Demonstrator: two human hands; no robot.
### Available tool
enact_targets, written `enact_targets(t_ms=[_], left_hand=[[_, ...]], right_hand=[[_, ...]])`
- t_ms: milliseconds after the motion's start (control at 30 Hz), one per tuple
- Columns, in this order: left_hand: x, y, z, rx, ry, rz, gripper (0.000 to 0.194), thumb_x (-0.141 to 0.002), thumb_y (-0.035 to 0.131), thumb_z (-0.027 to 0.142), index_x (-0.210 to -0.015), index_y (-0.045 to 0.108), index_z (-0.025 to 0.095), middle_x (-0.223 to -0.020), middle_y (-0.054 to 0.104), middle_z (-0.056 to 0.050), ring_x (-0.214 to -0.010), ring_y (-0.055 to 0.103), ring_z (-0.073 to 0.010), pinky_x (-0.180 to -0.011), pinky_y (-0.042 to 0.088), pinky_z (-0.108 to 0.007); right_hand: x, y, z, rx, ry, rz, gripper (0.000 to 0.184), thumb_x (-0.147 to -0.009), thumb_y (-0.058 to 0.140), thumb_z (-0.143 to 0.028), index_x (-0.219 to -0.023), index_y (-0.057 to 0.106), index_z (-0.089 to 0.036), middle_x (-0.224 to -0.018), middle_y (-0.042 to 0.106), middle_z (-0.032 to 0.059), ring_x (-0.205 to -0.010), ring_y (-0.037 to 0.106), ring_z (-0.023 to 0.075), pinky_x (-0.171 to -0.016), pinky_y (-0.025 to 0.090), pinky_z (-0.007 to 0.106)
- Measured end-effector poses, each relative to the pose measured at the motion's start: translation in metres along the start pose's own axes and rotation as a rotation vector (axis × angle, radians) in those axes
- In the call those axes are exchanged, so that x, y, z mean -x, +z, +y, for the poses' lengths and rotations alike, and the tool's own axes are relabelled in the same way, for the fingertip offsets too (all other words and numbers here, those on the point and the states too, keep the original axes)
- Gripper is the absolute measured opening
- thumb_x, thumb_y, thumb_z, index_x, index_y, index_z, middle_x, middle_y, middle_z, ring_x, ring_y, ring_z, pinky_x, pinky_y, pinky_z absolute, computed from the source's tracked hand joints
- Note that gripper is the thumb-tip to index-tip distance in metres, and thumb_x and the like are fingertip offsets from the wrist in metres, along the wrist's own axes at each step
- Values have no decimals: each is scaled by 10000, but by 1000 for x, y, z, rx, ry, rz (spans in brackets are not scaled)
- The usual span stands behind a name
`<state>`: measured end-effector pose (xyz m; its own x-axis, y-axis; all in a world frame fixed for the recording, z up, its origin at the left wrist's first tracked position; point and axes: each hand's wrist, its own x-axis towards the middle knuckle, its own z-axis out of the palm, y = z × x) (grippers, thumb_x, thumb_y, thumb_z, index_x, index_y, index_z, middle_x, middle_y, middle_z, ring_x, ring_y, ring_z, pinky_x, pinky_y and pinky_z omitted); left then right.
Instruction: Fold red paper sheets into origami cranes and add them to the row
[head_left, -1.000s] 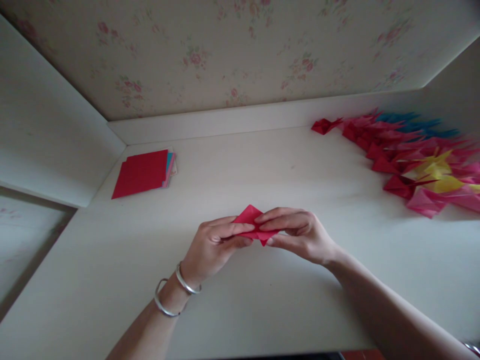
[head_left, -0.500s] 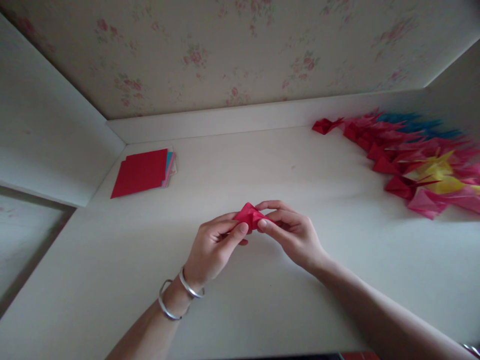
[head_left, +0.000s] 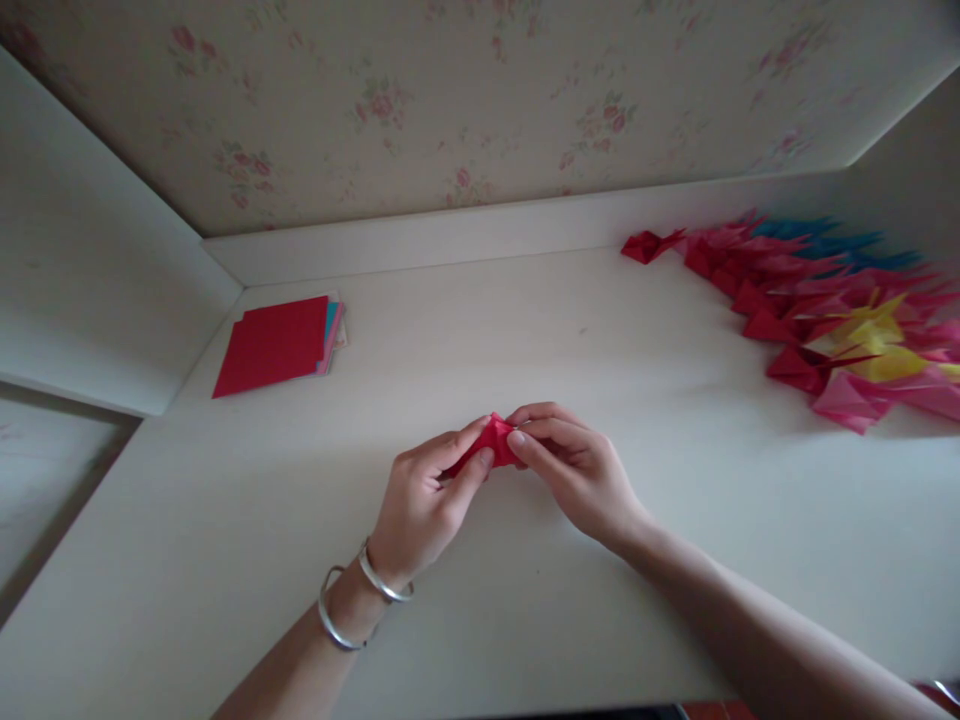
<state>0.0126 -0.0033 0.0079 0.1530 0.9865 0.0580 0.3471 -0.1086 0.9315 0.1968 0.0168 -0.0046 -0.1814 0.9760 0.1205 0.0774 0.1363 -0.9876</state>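
A small piece of folded red origami paper [head_left: 498, 437] is held between both hands above the middle of the white table. My left hand [head_left: 431, 490], with two silver bangles at its wrist, pinches the paper's left side between thumb and fingers. From the other side, my right hand [head_left: 574, 465] grips the right edge, its thumb on the near face and its fingers behind. Parts of the folds are covered by the fingers, so the paper's full shape does not show.
At the back left of the white table [head_left: 300, 560] lies a stack of square papers [head_left: 274, 345], red on top. A cluster of folded paper cranes [head_left: 817, 320] in red, pink, yellow and blue fills the right side. Behind stands a flower-patterned wall [head_left: 480, 110].
My left fingers have moved up onto the top of the red paper, covering more of it. The right thumb has shifted slightly left and up. The view has moved a little.
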Motion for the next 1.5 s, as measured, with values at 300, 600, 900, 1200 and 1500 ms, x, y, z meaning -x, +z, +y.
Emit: enact_targets(t_ms=[300, 600, 900, 1200, 1500], left_hand=[[-4, -2, 1, -111, 111, 37, 196, -937, 622, 275, -1089, 743, 247, -1062, 770, -28, -946, 707, -161, -848, 538, -243], [-4, -3, -2, -174, 205, 26, 146, -935, 617, 229, -1018, 736, 208, -982, 777, -29, -847, 716, -136, -781, 547, -210], [-3, -2, -1, -210, 135, 44, 157, -952, 589, 273, -936, 725, 196, -856, 772, -14, -688, 696, -117, -632, 525, -185], [-4, -2, -4, -281, 202, 84, 153, -937, 619, 259, -1007, 732, 184, -922, 793, -23, -756, 732, -119, -708, 550, -176], [-6, -2, -9, -288, 171, 31, 178, -938, 620, 282, -1022, 752, 197, -954, 803, -22, -822, 755, -141, -753, 569, -194]], right_hand=[[2, 2, -4, 223, -179, -122, 231, -996, 490, -216, -828, 649, -203, -1054, 650, 86, -953, 635, 188, -856, 512, 325], [1, -3, 1, 249, -244, -169, 215, -1004, 459, -163, -847, 605, -186, -1055, 628, 87, -948, 618, 171, -857, 499, 312], [0, -3, 2, 279, -240, -213, 214, -1000, 447, -144, -865, 609, -181, -1057, 621, 85, -927, 616, 159, -851, 492, 294], [-1, -4, 7, 292, -145, -126, 200, -969, 557, -235, -820, 682, -189, -1040, 648, 70, -863, 633, 153, -739, 491, 275], [-4, -5, 5, 216, -56, -114, 193, -936, 618, -266, -773, 702, -205, -861, 693, 29, -792, 632, 148, -714, 480, 266]])
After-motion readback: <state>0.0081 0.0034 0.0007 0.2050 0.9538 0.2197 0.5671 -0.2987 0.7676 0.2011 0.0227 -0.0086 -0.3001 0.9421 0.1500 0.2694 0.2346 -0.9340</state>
